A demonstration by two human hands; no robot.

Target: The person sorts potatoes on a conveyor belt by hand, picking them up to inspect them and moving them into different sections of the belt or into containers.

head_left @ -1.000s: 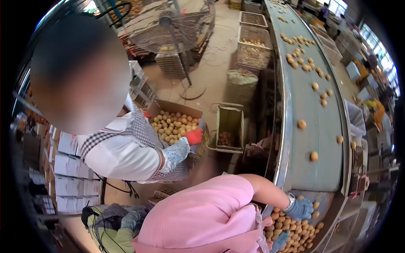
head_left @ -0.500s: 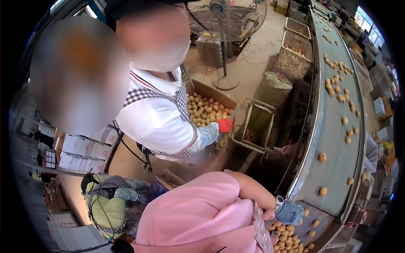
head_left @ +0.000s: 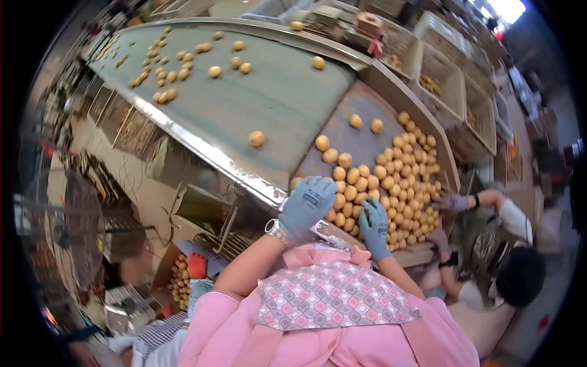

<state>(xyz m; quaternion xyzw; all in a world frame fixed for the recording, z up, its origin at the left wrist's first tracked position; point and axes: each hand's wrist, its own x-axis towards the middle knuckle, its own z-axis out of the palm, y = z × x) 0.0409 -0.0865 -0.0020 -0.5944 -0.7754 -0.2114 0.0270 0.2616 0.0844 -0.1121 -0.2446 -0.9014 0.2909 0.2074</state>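
Observation:
Round yellow-tan produce, like potatoes (head_left: 400, 183), lies piled on the metal sorting surface at the conveyor's end. My left hand (head_left: 307, 205), in a grey-blue glove, rests at the pile's left edge beside the metal rail. Its fingers stretch forward, though the tips are partly hidden. One piece (head_left: 296, 182) shows just behind that hand. My right hand (head_left: 374, 229), gloved alike, is over the near side of the pile. Its fingers are bent and apart, touching or close to the pieces; I make out nothing held.
The green conveyor belt (head_left: 275, 98) carries scattered pieces. Across the pile are a co-worker's gloved hands (head_left: 451, 202). Crates (head_left: 440, 82) stand beyond the far rim. At lower left, a red-gloved hand (head_left: 197, 265) is by a box of produce (head_left: 180, 281). A green-lined bin (head_left: 205, 211) stands below the rail.
My view has swung from the co-workers and floor on the left to the sorting surface. My right hand now shows; my left hand is still at the pile's edge.

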